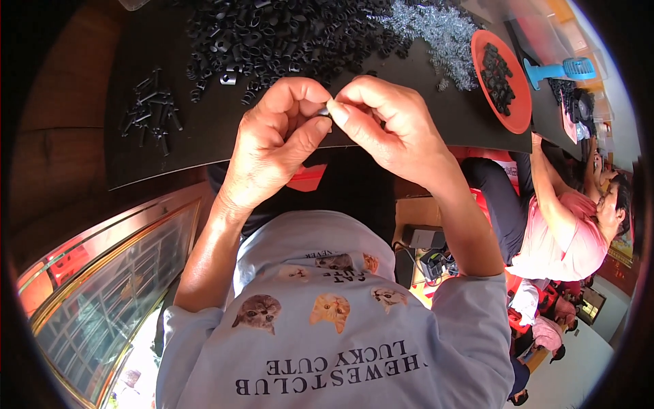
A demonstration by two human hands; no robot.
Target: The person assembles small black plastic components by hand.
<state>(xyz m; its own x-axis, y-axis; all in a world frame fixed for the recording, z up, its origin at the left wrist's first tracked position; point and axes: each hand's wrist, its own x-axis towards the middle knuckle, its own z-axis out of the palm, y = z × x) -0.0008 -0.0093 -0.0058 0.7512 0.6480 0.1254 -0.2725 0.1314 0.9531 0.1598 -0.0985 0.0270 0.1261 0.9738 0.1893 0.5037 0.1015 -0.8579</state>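
My left hand [283, 129] and my right hand [388, 119] meet above the near edge of the dark table. Between their fingertips sits a small dark part [325, 113], mostly covered by the fingers, so its exact kind does not show. Both hands are closed in a pinch on it. Just beyond them spreads a large heap of black plastic tube-like parts [272, 34]. To its right lies a pile of small shiny metal springs [436, 34].
A red-orange plate [521, 112] holds small black pieces at the right. Slim black rods [153, 105] lie loose at the left. A blue handheld fan [562, 69] stands past the plate. Co-workers sit along the right, one in a pink shirt [562, 235].
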